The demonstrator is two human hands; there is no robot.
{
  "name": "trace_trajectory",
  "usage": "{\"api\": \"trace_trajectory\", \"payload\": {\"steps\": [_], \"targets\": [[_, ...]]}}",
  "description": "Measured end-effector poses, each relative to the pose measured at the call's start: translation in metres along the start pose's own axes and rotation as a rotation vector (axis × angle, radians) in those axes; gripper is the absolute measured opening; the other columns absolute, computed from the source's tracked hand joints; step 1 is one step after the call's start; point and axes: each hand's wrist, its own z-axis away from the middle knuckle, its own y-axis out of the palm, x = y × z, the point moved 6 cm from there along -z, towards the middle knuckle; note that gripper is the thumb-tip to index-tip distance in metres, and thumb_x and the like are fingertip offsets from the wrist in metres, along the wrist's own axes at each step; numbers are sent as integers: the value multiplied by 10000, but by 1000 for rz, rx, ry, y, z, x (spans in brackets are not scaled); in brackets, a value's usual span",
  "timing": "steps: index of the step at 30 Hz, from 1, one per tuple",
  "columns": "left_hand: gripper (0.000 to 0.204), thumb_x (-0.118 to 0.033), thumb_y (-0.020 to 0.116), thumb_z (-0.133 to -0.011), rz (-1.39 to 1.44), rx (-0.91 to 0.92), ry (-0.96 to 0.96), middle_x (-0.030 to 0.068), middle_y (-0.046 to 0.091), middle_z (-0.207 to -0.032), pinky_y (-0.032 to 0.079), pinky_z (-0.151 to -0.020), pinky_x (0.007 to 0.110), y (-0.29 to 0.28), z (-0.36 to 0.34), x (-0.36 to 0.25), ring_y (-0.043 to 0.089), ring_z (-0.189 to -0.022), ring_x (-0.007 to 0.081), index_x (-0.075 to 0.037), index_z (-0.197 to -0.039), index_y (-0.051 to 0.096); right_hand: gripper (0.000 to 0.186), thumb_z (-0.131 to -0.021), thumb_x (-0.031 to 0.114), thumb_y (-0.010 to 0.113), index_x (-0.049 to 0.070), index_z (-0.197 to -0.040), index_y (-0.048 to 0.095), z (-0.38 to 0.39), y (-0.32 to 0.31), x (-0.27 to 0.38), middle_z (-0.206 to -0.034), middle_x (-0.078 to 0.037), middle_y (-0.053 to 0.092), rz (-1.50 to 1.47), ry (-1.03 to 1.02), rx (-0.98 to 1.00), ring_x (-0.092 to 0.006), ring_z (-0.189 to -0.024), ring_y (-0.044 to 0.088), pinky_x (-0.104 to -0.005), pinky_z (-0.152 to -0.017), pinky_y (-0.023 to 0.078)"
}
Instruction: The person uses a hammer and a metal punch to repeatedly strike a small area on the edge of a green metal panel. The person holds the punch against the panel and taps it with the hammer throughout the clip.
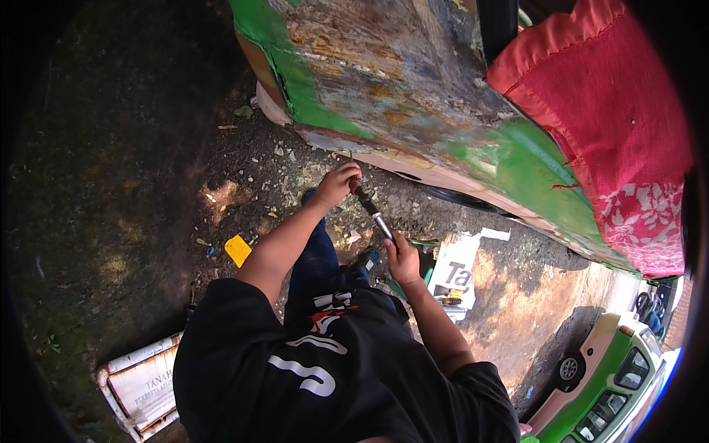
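Note:
My left hand (pixel 340 181) is closed round the dark-red end of a long tool (pixel 373 210) with a dark middle and a silver shaft. My right hand (pixel 402 258) grips the silver lower part. The tool is tilted, its red end nearest the lower edge of a vehicle body panel (pixel 399 88). The panel has green paint round a wide patch of bare, mottled brown and grey surface. What the tool's end touches, under my left fingers, I cannot make out.
A red cloth (pixel 583 125) hangs over the vehicle at right. On the littered dirt lie a yellow piece (pixel 237 249) and white printed sheets (pixel 465 251). A rusty white board (pixel 136 376) lies at lower left. A green-and-white vehicle (pixel 613 399) stands at lower right.

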Motion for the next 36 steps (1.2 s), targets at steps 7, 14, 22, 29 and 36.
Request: {"api": "trace_trajectory", "payload": {"steps": [7,14,22,29,36], "targets": [[211,26,614,-799,-156,82,-22,73,622,-1031,538,-704,375,-2,-3,7,651,-828,285,-85,-976,583,287,-945,249,622,41,-1144,620,0,1,-10,-802,-214,659,-32,95,2,-398,-731,661,-452,-634,514],[203,28,581,-811,-12,151,-157,49,625,-996,534,-695,375,3,-7,16,654,-793,269,-94,-974,575,257,-925,206,644,49,-1128,627,3,1,-10,-807,-197,664,-15,-105,-102,-389,-719,662,-446,-618,518],[163,-25,585,-827,-214,140,-43,45,646,-990,532,-705,417,-1,-14,6,652,-823,334,-122,-957,568,257,-913,181,650,42,-1127,621,-2,13,-14,-853,-191,682,0,-131,-129,-384,-744,672,-442,-619,527],[138,-45,572,-843,-157,193,-88,65,640,-1005,514,-733,444,7,-13,18,641,-890,353,-111,-965,578,240,-933,195,629,32,-1109,615,-1,3,-14,-834,-213,668,-56,-126,-185,-408,-718,653,-457,-601,514],[189,31,570,-802,-189,201,-124,47,649,-1034,521,-736,379,-3,-11,24,647,-864,313,-82,-954,579,280,-952,222,610,30,-1156,610,3,-2,-15,-799,-226,652,-159,-115,-216,-408,-739,653,-452,-628,507]]}}
